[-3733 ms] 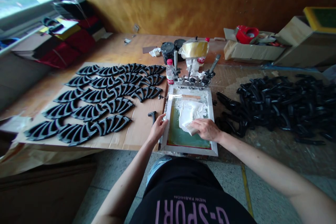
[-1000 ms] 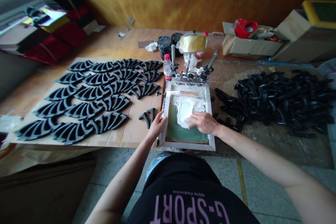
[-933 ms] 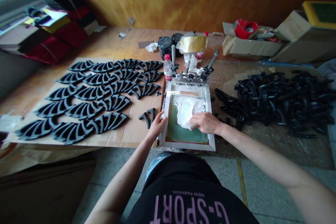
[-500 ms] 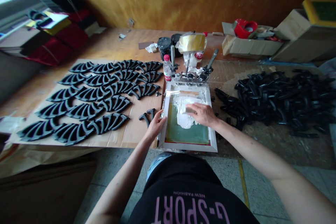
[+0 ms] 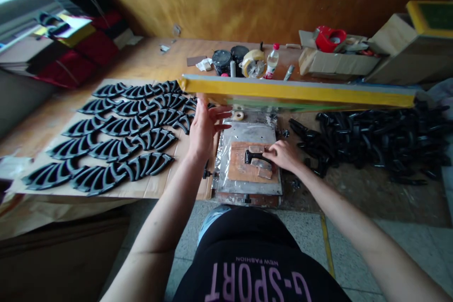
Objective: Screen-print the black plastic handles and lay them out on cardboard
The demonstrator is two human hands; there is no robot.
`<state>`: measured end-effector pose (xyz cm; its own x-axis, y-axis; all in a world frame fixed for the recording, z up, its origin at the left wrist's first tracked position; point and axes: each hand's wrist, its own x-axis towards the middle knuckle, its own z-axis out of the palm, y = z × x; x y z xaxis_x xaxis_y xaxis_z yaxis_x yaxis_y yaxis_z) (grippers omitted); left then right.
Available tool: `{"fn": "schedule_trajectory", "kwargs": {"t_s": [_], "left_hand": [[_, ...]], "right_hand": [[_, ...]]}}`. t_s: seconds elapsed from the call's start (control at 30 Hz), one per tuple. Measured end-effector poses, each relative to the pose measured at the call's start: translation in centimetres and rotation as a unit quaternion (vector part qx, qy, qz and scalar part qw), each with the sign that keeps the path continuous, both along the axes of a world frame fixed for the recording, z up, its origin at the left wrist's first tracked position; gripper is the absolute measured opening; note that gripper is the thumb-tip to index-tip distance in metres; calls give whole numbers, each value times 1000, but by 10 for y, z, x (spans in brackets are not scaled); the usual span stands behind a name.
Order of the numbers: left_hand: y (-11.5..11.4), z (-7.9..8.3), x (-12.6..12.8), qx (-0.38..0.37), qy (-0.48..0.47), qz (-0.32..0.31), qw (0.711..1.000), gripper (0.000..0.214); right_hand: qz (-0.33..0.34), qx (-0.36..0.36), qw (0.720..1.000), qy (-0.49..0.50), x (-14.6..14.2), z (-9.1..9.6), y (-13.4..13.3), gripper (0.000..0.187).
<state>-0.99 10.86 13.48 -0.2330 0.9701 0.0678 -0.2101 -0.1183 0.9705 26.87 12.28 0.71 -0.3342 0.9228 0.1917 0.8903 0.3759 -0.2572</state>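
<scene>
My right hand (image 5: 285, 155) pinches the right end of a black curved plastic piece (image 5: 256, 156). That piece lies between small blocks on a wooden board (image 5: 236, 170), which rests on a flat metal plate (image 5: 226, 186) covered in clear film. Above the plate, a screen-printing frame (image 5: 297, 88) is raised and seen edge-on, its rim yellow. My left hand (image 5: 207, 130) is up at the frame's left part, fingers spread beneath the rim; whether it bears the frame's weight I cannot tell. The frame's mesh face and the scraper are not visible.
Rows of black curved pieces (image 5: 116, 144) lie on cardboard to the left. A heap of similar pieces (image 5: 375, 146) is at the right. Behind the frame stand dark tubs (image 5: 222, 62), a tape roll (image 5: 254, 63) and a bottle (image 5: 272, 60). An open carton (image 5: 339, 62) sits farther right.
The frame has swung up from lying flat, baring the board. My left hand has risen from its left edge. My right hand has left the scraper on the white paste and now grips a black piece.
</scene>
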Motion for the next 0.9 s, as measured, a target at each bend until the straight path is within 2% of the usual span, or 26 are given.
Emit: {"fn": "schedule_trajectory", "kwargs": {"t_s": [0.07,0.13,0.2,0.23,0.27,0.33,0.4,0.43,0.5,0.57,0.63,0.73,0.8,0.9], "left_hand": [[-11,-15,12,-37,-27,0,999,61],[-38,-42,28,-155,-42,-58,985,62],[-72,-73,45,-308,-46,-168,935,64],[-87,-87,52,-341,-62,-189,919,63],[-99,-98,56,-355,-79,-190,912,61],[-111,-114,51,-351,-102,-148,919,52],[-108,-124,27,-342,-76,-84,933,42],[-105,-129,7,-341,-47,-48,938,39],[-97,-140,-39,-344,34,32,938,34],[-92,-155,-81,-378,139,85,912,34],[-90,-173,-110,-426,234,78,870,34],[-86,-195,-124,-462,302,39,833,32],[-82,-200,-127,-463,323,23,825,33],[-74,-193,-136,-472,352,-10,808,36]], "right_hand": [[24,-39,998,-42,-25,-15,-19,22],[-10,-84,995,-51,-47,-18,-33,17],[-48,-106,993,-18,-66,-12,-47,15],[-45,-105,993,8,-74,-8,-53,15],[-17,-102,994,37,-80,-4,-59,14],[91,-103,986,98,-83,2,-65,12],[158,-100,973,138,-65,0,-61,16],[151,-93,975,137,-48,-4,-54,20],[82,-76,990,88,-5,-18,-37,29],[65,-92,994,6,39,-37,-21,34],[81,-114,989,-45,72,-55,-12,35],[74,-117,988,-75,97,-67,-11,30],[36,-99,990,-90,103,-65,-13,26],[-70,-61,991,-95,99,-53,-15,29]]}}
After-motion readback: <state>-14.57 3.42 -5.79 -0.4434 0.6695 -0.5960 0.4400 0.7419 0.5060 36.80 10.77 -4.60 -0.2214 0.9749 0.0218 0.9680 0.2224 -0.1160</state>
